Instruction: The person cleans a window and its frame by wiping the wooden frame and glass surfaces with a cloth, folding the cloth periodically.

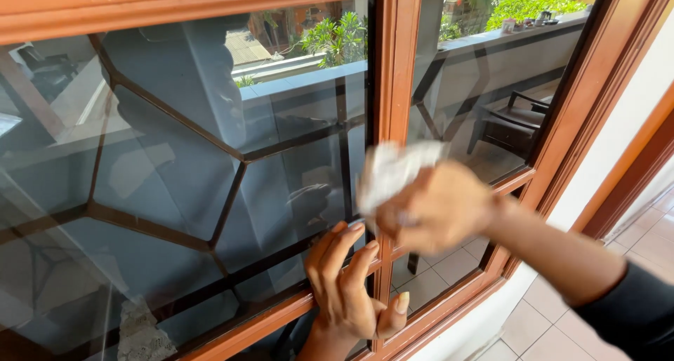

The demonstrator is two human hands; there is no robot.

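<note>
A window with an orange-brown wooden frame (387, 73) fills the view, and its two glass panes (175, 157) have dark metal bars behind them. My right hand (439, 206) is blurred with motion. It grips a crumpled white cloth (393, 168) against the central upright of the frame and the edge of the right pane. My left hand (347, 284) rests flat with fingers together on the lower part of the left pane, beside the central upright, and holds nothing.
Through the glass I see a dark wooden chair (512, 122), a grey balcony wall (491, 52) and green plants (337, 38). A white wall (632, 115) and pale floor tiles (653, 242) lie to the right, with another wooden frame beyond.
</note>
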